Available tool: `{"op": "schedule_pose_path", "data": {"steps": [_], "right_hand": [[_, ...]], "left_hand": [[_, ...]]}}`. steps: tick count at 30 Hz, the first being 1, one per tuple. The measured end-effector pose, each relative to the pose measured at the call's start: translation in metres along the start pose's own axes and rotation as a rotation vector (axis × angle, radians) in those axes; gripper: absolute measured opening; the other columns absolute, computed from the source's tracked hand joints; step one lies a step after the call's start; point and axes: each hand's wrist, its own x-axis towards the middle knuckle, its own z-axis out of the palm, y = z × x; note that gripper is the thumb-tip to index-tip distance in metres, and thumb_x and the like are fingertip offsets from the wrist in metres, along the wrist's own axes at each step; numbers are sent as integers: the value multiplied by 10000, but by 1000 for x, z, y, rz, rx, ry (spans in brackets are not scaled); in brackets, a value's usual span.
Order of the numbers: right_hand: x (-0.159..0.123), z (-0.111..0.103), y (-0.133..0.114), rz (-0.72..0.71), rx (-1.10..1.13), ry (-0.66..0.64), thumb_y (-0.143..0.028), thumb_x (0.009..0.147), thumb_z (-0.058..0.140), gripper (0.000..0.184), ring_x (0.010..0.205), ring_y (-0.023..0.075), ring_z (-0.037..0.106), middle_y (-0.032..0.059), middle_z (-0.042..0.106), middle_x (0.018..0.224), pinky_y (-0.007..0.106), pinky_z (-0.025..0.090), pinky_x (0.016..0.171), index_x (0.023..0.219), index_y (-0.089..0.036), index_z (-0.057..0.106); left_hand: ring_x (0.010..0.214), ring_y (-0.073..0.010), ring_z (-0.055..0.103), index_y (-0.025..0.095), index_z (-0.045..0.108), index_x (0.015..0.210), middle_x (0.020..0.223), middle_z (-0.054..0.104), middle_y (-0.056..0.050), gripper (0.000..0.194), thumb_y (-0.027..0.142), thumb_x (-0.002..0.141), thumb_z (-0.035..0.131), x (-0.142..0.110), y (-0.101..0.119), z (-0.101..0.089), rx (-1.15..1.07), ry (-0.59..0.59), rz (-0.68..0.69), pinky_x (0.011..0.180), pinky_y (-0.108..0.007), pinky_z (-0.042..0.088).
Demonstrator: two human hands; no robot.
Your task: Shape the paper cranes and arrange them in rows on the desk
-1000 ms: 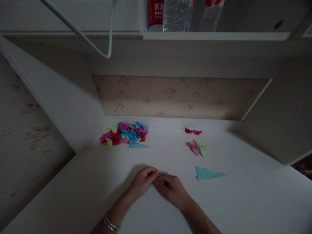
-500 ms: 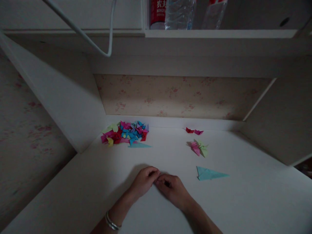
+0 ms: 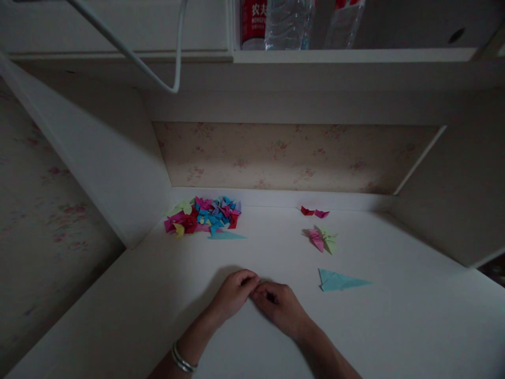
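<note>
My left hand [image 3: 236, 292] and my right hand [image 3: 278, 302] meet fingertip to fingertip over the white desk [image 3: 252, 347]. Both are closed, thumbs pressed against curled fingers. Whatever they pinch, if anything, is hidden by the fingers. To the right of my right hand lies a light-blue folded paper triangle [image 3: 341, 280], its long point aimed right. Beyond it, a pink folded paper piece [image 3: 316, 239] and a pale green one [image 3: 329, 242] lie side by side. At the back left is a heap of colourful folded paper pieces [image 3: 213, 213], with another light-blue folded strip [image 3: 226, 236] in front of it.
Two small red and magenta folded papers [image 3: 307, 211] sit near the back edge. Overhead, a shelf [image 3: 355, 55] holds a red-labelled container [image 3: 253, 23] and clear plastic bottles [image 3: 288, 23]. A white bent cable or rod [image 3: 158, 79] hangs at upper left. Panels [image 3: 145, 173] flank the desk.
The hands keep the same closed pose and place. The view has shifted very slightly; the papers lie as before.
</note>
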Motion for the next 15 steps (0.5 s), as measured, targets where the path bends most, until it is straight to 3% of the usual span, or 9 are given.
{"op": "schedule_pose_path", "data": {"steps": [15], "right_hand": [[0,0,2,-16,19,-12,-275,879,491,209,589,101,463,-36,564,652,208,331,561,766,-195,646]], "left_hand": [[629,-128,466,140,644,749,669,552,1,267,357,831,511,0,-4,0,-13,-13,-24,585,-222,354]]}}
